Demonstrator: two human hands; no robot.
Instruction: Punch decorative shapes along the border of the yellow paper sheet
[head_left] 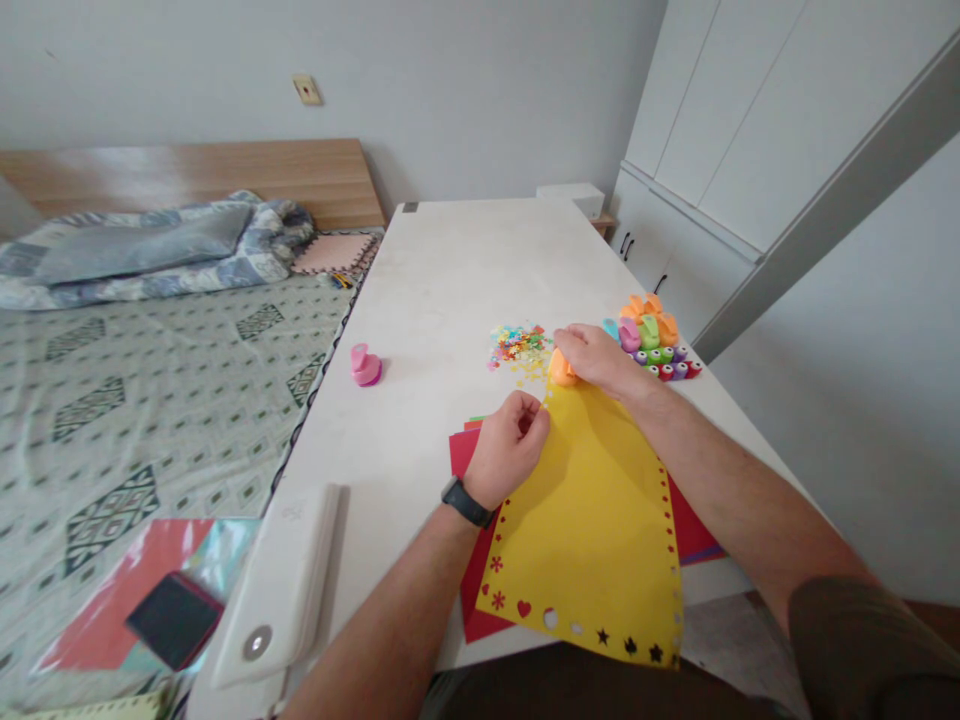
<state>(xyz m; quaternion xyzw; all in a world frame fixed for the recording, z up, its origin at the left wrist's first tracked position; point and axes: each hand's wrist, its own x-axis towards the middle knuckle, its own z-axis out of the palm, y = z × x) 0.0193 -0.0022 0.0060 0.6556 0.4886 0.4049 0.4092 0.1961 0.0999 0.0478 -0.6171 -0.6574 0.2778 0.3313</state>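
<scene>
A yellow sheet of paper (592,510) with star, heart and flower holes along its edges lies over a stack of coloured sheets, a red sheet (466,455) showing beneath it. My left hand (514,445) pinches the yellow sheet's upper left edge. On the sheet's far corner sits an orange craft punch (561,368), with my right hand (592,355) wrapped round it. The punch's far side is partly covered by my fingers. Just beyond lies a pile of small colourful paper cut-outs (517,343).
Several craft punches (649,330) stand in rows at the table's right edge. A pink punch (366,366) stands alone on the left of the white table (450,260). A long white device (281,580) lies at the near left edge, beside the bed (180,400) with a phone (175,620).
</scene>
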